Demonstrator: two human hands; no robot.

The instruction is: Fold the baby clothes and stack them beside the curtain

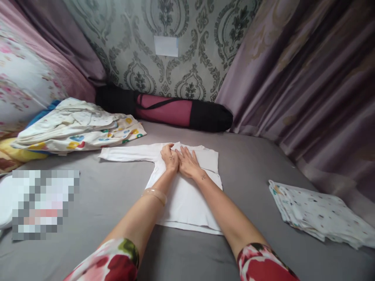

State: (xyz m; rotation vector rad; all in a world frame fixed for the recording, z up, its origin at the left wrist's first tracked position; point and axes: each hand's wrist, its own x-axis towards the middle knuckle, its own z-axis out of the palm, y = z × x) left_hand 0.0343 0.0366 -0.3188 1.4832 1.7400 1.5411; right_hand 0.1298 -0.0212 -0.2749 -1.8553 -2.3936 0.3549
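A white long-sleeved shirt (187,199) lies flat on the grey sheet. One sleeve (125,153) stretches out to the left, while the right sleeve is folded in across the body. My left hand (170,158) rests on the upper middle of the shirt, its fingers loosely bent and nothing visible in them. Beside it, touching or nearly so, my right hand (188,163) lies palm down with fingers spread on the cloth near the folded-in sleeve. Both hands cover part of the neck area.
A folded, small-patterned cloth (319,210) lies at the right. To the left are a rumpled colourful print cloth (84,125) and a pixelated item (43,205). A black and maroon long bag (164,111) lies along the wall, between purple curtains (278,70).
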